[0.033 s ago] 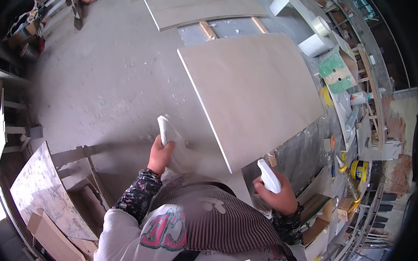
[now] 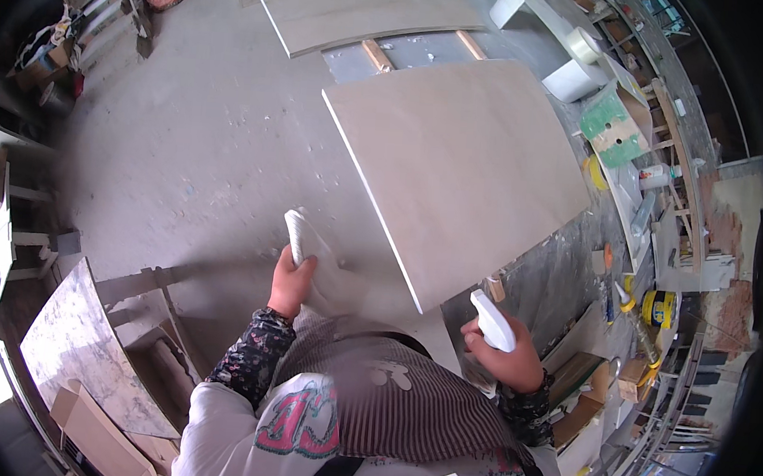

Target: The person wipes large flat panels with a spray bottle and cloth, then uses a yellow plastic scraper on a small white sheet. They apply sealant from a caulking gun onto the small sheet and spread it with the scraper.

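My left hand (image 2: 292,285) is closed on a white, ribbed, strip-like thing (image 2: 293,223), its thumb along one side. A pale, blurred part hangs from that thing beside the fingers, so I cannot tell its kind. My right hand (image 2: 515,358) grips a spray bottle with a white trigger head (image 2: 489,319); the palm and fingers hide most of its body. Just beyond the hands lies a large beige slab (image 2: 461,173) with a white edge, its near corner close to the spray head.
Another beige slab (image 2: 363,2) lies farther off, with wooden battens (image 2: 377,55) showing between the two. To the right are a green-and-beige board (image 2: 615,129), a caulking gun (image 2: 636,327) and a yellow tape roll (image 2: 658,309). A marbled panel (image 2: 82,341) leans at lower left.
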`<state>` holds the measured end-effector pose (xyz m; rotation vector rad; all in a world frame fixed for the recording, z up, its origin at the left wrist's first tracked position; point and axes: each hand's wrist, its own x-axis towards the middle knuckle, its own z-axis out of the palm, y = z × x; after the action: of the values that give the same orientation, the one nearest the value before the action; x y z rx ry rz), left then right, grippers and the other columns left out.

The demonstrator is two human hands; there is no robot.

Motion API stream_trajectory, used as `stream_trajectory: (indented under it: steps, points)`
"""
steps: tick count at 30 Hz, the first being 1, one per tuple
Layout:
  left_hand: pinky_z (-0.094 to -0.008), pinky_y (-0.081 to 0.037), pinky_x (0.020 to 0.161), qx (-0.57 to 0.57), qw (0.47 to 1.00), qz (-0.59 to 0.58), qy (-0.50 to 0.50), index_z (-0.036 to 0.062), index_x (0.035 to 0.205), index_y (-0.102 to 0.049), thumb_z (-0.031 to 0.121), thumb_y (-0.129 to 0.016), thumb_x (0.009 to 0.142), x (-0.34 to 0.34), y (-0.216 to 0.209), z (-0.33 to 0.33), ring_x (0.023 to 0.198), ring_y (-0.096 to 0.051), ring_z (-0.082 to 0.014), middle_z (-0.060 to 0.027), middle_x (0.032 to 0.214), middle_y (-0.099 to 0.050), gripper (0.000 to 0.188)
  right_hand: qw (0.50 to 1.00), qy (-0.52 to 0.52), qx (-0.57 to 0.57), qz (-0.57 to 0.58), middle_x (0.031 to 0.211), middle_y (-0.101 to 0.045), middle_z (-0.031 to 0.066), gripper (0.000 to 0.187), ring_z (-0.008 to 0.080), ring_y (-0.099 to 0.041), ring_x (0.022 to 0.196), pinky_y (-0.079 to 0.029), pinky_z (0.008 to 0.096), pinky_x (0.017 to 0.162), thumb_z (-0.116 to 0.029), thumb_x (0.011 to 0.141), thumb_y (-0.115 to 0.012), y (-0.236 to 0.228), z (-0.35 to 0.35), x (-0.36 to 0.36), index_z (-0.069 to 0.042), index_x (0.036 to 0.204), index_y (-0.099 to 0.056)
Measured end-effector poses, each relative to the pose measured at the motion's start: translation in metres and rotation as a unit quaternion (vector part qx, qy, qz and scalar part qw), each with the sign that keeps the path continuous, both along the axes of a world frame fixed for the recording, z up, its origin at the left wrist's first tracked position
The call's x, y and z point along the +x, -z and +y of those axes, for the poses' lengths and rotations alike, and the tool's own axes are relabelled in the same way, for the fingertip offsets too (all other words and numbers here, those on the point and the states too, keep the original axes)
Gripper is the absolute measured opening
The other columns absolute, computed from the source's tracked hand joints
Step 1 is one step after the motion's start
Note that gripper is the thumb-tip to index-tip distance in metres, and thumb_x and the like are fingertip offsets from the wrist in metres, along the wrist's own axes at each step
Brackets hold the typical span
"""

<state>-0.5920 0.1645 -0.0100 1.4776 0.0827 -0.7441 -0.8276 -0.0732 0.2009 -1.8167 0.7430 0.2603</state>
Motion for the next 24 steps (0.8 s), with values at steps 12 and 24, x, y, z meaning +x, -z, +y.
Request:
stream_trajectory:
  steps: [12, 24]
  points:
    - [-0.03, -0.047, 0.084, 0.031, 0.942, -0.333, -0.022, -0.0011, 0.137, -0.041, 0.0, -0.058, 0.086, -0.003, -0.085, -0.004, 0.1, -0.055, -0.0171, -0.0104, 0.116, -0.054, 0.053, 0.973, 0.17, -0.004, -0.155, 0.095, -0.064, 0.0069, 0.029, 0.0094, -0.061, 0.077, -0.052, 0.0265, 0.07, 0.004, 0.083, -0.064, 0.005, -0.006, -0.049, 0.001, 0.111, -0.059]
    - [-0.0572, -0.027, 0.11, 0.205, 0.547, -0.67, 0.459, 0.0154, 0.147, -0.039, 0.04, -0.05, 0.094, -0.067, -0.108, -0.155, 0.14, -0.033, -0.0322, -0.0139, 0.151, -0.036, 0.06, 0.885, 0.288, -0.133, -0.341, 0.105, -0.06, 0.0105, 0.042, 0.0137, -0.057, 0.079, -0.047, 0.0295, 0.078, -0.001, 0.088, -0.056, -0.009, -0.017, -0.043, 0.0, 0.129, -0.049]
